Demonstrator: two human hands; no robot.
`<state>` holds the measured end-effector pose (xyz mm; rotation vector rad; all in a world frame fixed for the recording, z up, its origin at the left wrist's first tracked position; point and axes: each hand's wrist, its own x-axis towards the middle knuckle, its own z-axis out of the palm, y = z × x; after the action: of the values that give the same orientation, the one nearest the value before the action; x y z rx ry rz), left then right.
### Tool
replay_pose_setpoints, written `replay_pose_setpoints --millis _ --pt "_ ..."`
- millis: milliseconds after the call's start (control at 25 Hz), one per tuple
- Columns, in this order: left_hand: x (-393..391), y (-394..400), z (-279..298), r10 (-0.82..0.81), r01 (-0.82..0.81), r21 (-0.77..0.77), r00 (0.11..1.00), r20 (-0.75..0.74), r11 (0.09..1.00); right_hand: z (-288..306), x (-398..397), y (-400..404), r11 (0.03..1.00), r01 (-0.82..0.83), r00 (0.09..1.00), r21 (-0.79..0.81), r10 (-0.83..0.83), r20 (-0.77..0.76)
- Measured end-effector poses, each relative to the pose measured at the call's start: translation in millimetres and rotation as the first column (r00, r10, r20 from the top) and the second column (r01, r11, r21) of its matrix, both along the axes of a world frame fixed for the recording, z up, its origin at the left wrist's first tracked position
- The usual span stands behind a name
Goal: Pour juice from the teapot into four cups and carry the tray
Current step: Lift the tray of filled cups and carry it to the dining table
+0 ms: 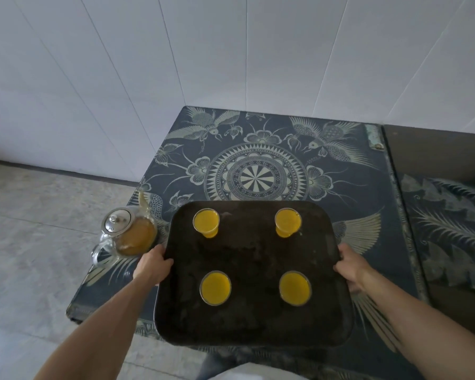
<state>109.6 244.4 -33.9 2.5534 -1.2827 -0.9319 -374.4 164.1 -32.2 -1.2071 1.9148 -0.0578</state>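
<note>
With all four cups filled, the tray [254, 327] is being gripped at 9 and 3 o'clock by left hand [153, 266] and right hand [351, 267], fingers curled around its rims, and a level lift is judged necessary next.

Black tray [252, 259] bearing four cups [206, 222] of yellow-orange juice; clear glass teapot [126, 234], silver lid, at 9 o'clock; dark blue tabletop [368, 187] patterned with pale mandala, birds, flowers.

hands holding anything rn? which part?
Both grip the black tray carrying four filled cups: left hand on its left edge, right hand on its right edge. The teapot is not held.
</note>
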Motion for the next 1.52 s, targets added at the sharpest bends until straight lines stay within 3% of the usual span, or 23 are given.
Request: replay_pose_setpoints --millis 680,880,1200,1520 --pt "-5 163 -3 0.341 -0.341 -0.050 0.940 -0.012 0.939 26 49 7 0.941 -0.336 0.942 0.023 0.336 -0.002" --pt "9 217 -2 0.440 -0.442 -0.042 0.897 -0.042 0.896 32 88 23 0.898 -0.440 0.895 -0.036 0.434 -0.102" --pt "47 316 9 0.558 -0.563 -0.063 0.826 -0.081 0.824 36 164 72 0.866 -0.500 0.865 0.019 0.501 -0.040" --pt "81 434 23 0.673 -0.682 -0.072 0.730 -0.119 0.728 40 250 133 0.758 -0.652 0.758 -0.005 0.652 -0.033"
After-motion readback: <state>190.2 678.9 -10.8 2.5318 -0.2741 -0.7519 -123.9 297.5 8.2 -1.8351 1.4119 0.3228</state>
